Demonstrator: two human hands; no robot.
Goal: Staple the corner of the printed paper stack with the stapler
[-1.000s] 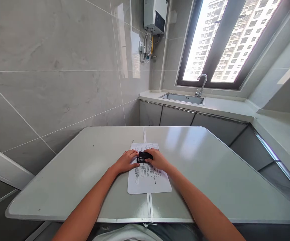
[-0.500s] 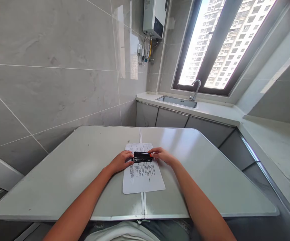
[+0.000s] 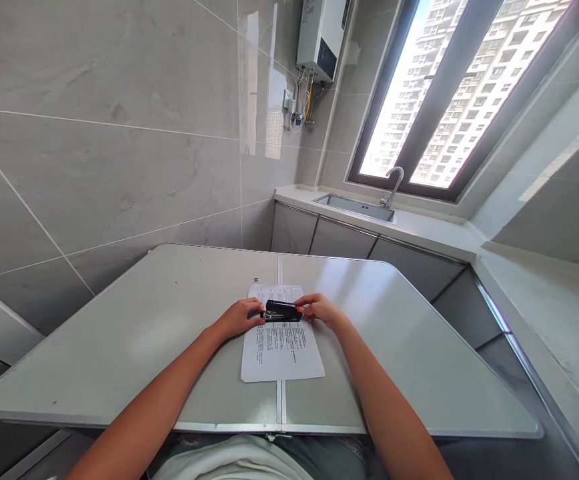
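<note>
Two hands grip one black stapler (image 3: 281, 311) above a printed sheet (image 3: 280, 340). Left hand (image 3: 238, 318) pinches its left end with curled fingers; right hand (image 3: 321, 309) pinches its right end, both closed narrowly on it.

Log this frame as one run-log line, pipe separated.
left hand: on stapler left end | right hand: on its right end | stapler: over printed sheet | sheet: flat on table

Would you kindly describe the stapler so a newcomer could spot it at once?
On the grey folding table, a printed sheet lies across the centre seam. The stapler sits crosswise over its upper part, between the left hand and the right hand. It is the only small black object there, with an orange tip.
</note>
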